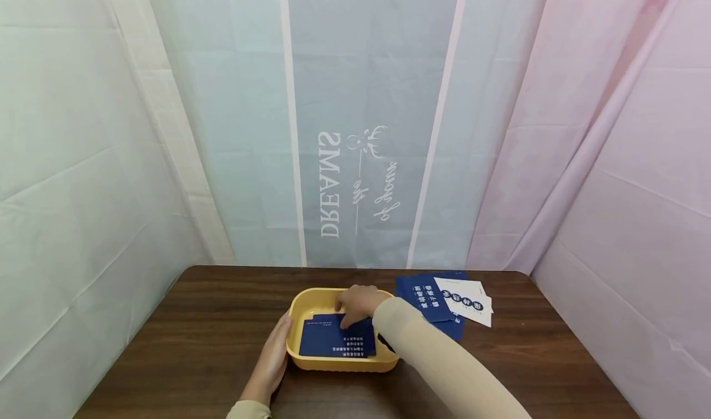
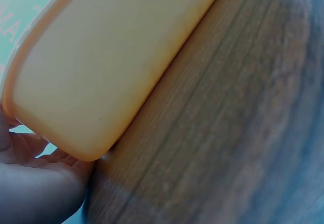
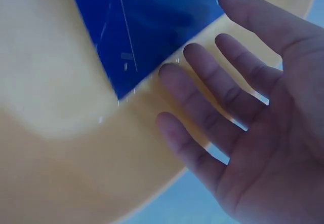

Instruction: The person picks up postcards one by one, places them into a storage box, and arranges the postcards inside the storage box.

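Observation:
A yellow plastic basin (image 1: 322,365) stands on the table with dark blue printed cards (image 1: 328,337) lying inside it. My left hand (image 1: 273,351) rests along the basin's left end; the left wrist view shows its fingers (image 2: 55,155) against the outer wall. Over the far side of the basin reaches my right hand (image 1: 358,302). The right wrist view has its fingers spread and gently bent beside the edge of a blue card (image 3: 147,31), the thumb overlapping that card's corner. Nothing is gripped in the right hand.
Right of the basin, on the brown wooden table (image 1: 211,339), lies a loose pile of blue cards (image 1: 424,298) and white cards (image 1: 469,298). Fabric curtains (image 1: 378,67) hang behind the table and at both sides. My right forearm (image 1: 444,369) crosses the table's front right.

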A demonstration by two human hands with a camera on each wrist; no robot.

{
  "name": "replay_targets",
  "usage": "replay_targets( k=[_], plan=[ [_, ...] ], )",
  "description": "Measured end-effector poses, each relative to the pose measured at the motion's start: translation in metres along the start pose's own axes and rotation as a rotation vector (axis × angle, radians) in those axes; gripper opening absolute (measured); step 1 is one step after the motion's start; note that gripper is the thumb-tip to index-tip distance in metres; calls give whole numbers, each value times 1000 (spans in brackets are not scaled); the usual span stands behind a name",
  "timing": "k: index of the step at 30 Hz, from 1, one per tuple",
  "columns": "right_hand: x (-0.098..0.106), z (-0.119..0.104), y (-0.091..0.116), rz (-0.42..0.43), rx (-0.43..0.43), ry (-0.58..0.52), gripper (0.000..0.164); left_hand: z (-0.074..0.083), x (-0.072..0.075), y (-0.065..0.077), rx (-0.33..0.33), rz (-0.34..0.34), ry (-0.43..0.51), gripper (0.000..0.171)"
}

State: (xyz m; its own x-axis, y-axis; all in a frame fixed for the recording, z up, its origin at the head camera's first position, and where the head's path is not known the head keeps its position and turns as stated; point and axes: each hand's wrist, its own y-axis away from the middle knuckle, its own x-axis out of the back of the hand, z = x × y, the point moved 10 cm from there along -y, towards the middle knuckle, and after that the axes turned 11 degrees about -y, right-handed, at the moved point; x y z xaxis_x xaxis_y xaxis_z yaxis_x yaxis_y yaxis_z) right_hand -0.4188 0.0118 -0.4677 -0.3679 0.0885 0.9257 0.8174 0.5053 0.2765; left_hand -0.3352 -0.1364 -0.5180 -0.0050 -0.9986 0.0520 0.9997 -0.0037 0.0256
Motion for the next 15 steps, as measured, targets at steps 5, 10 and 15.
replay_targets(
  k=[5, 10, 15],
  plan=[
    [24, 11, 11, 44, -1, -46, 29, 1, 0, 1, 2, -4, -2, 65],
    [44, 25, 21, 105, 13, -105, 17, 0, 0, 1, 19, -5, -9, 66],
    [60, 40, 30, 204, 56, -149, 10, -2, 0, 1, 24, -2, -7, 66]
  ],
)
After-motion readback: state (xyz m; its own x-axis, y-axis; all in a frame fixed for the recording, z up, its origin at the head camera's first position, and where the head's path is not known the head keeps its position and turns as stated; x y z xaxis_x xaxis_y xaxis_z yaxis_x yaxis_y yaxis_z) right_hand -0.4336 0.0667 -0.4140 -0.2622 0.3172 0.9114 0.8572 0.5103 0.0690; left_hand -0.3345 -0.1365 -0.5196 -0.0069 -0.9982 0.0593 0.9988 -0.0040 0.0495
